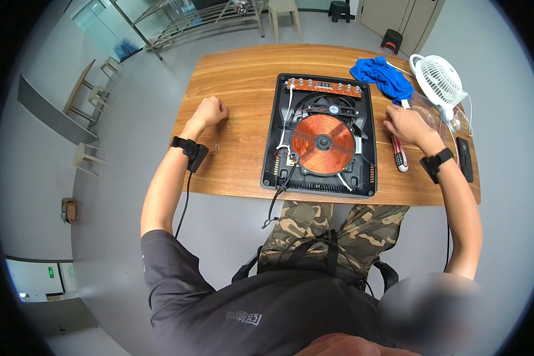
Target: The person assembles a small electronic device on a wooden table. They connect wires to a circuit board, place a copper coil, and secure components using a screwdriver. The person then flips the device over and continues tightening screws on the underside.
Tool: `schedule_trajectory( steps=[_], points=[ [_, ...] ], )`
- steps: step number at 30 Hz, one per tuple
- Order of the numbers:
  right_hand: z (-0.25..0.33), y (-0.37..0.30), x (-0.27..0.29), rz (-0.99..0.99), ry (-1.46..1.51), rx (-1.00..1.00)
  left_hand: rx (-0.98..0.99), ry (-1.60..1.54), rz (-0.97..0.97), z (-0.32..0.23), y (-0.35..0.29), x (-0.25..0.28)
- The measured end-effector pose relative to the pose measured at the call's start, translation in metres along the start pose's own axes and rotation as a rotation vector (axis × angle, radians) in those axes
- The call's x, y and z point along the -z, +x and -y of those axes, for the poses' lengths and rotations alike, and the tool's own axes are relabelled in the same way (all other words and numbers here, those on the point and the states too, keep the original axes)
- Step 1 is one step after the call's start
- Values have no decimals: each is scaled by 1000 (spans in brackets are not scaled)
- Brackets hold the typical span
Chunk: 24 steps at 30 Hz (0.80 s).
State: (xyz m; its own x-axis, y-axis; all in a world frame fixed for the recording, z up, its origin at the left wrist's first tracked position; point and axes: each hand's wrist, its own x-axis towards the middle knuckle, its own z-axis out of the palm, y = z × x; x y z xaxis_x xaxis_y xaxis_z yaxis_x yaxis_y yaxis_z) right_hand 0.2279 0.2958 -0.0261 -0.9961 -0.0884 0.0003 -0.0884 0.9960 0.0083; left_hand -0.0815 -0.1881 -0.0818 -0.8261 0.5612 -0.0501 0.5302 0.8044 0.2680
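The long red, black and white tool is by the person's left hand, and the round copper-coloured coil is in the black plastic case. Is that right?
Not quite. The head view shows the long red, black and white tool by the person's right hand, not the left hand. The round copper-coloured coil is in the black plastic case, as you said.

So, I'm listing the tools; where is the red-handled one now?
In the head view, the red-handled tool lies on the right part of the wooden table, right of the black casing and just below the right hand in the picture.
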Motion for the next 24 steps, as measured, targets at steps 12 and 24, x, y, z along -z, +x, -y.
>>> schedule_trajectory(
  steps=[12,24],
  points=[
    [30,-29,-23,178,-62,-182,-171,-18,49,-17,9,-11],
    [8,-38,-30,185,-2,-298,-163,-19,88,-18,14,-15]
  ],
)
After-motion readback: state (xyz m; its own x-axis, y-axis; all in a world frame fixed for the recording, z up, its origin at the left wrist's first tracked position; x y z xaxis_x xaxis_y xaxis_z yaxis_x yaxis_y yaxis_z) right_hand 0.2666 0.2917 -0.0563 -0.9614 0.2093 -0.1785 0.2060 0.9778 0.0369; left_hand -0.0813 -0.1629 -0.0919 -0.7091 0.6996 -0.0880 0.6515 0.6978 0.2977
